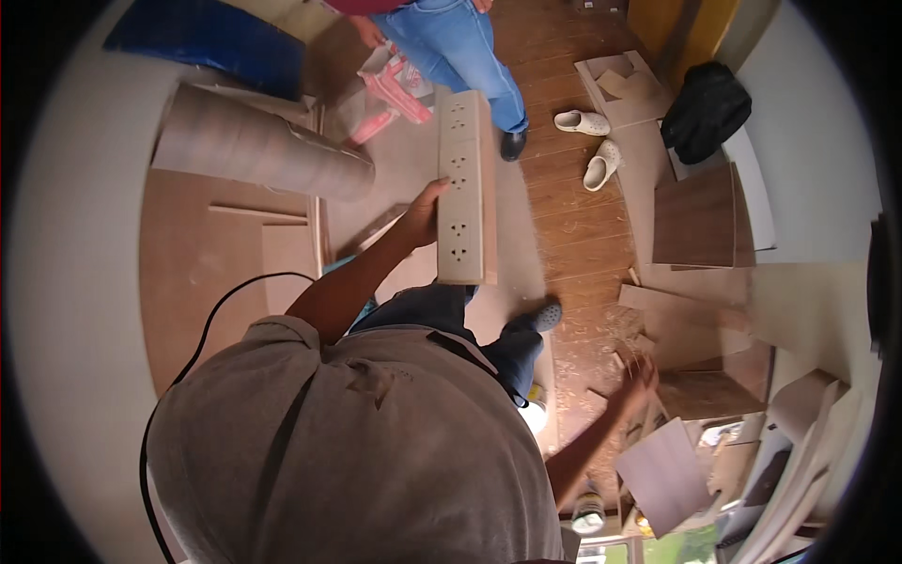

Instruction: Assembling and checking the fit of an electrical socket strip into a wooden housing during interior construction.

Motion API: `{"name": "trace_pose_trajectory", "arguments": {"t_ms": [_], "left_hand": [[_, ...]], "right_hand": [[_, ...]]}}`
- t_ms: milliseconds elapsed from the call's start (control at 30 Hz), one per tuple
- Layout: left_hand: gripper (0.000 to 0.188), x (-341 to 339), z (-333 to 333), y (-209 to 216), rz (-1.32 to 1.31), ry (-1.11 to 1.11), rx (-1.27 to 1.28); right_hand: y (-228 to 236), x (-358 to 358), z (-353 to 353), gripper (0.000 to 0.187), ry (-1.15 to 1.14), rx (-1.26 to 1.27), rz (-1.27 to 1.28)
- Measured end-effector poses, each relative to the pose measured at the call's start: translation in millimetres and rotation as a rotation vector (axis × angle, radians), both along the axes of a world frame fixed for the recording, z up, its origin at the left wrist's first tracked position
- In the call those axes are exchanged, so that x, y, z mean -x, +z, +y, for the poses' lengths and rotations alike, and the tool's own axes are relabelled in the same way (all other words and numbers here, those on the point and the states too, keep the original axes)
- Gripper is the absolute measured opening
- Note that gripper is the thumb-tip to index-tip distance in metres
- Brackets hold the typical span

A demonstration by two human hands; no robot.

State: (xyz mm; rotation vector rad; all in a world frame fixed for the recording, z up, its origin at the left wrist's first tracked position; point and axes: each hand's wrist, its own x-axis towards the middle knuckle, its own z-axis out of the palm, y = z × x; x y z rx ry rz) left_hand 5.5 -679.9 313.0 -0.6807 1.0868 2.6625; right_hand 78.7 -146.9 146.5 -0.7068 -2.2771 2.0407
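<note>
My left hand (426, 218) is closed on the left side of a long pale box with power sockets (460, 200), its thumb lying on the front. Several three-hole sockets run in pairs down the box's cream face, and its right side is bare wood. The box is held upright in front of me. My right hand (645, 376) is stretched out low to the right, above wood scraps and shavings. Its fingers look apart and it holds nothing that I can see, though it is slightly blurred.
Another person in jeans (460, 52) stands ahead, beside a red-and-white bag (390, 94). A large rolled sheet (263, 141) lies on the left over brown boards. Pale clogs (601, 164), a black bag (707, 113) and dark panels (695, 221) are on the right. A black cable (202, 343) curves at left.
</note>
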Motion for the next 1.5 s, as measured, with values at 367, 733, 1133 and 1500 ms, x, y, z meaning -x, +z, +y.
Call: {"name": "trace_pose_trajectory", "arguments": {"t_ms": [367,733,1133,1500], "left_hand": [[0.056,5,-20,43,-0.011,-0.113,0.382],[0.064,4,-35,71,-0.029,-0.218,0.475],[0.065,7,-31,66,0.007,-0.172,0.338],[0.049,14,-39,63,0.145,-0.214,0.229]], "right_hand": [[302,232,-438,0.062,0.756,-0.567,0.475],[331,249,-492,0.066,0.883,-1.073,0.238],[356,288,-430,0.058,0.572,0.212,0.048],[386,243,-350,0.091,1.515,-1.033,0.548]]}}
